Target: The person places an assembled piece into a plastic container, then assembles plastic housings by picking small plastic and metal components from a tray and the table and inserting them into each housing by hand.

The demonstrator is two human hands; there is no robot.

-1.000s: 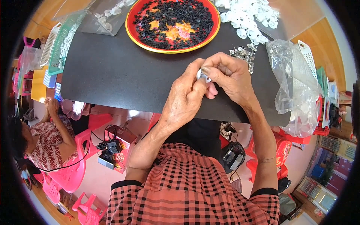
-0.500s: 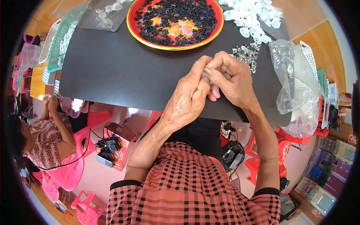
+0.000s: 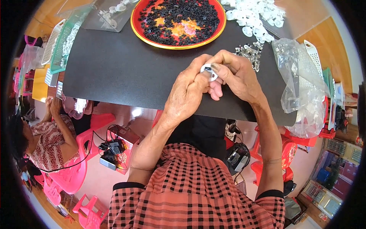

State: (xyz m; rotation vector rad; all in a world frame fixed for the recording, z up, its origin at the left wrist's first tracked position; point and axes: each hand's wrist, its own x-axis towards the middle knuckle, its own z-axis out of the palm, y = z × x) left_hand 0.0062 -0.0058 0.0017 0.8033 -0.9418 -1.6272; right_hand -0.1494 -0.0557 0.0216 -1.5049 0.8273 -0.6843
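Above the dark table (image 3: 114, 76) my two hands meet around a small round white plastic part (image 3: 214, 75) with a dark piece at its centre. My left hand (image 3: 189, 86) grips the part from the left, its thumb lying across the face. From the right, my right hand (image 3: 238, 76) pinches the rim with its thumb. Fingers of both hands hide the underside. Just beyond them lies a pile of small clear and dark pieces (image 3: 249, 55). A red tray (image 3: 179, 46) with a gold rim holds many small black pieces. White plastic parts (image 3: 253, 23) are heaped at the far right.
A clear plastic bag (image 3: 301, 95) hangs over the table's right edge. At the far left lie a grey tray (image 3: 110, 24) with white parts and a green basket (image 3: 57, 61). Another person (image 3: 53, 137) sits at left by pink chairs (image 3: 72, 175). A box with cables (image 3: 118, 149) stands on the floor.
The white part, mostly covered by my fingers before, now shows its round face. My left hand has shifted slightly left and its thumb has moved lower on the part.
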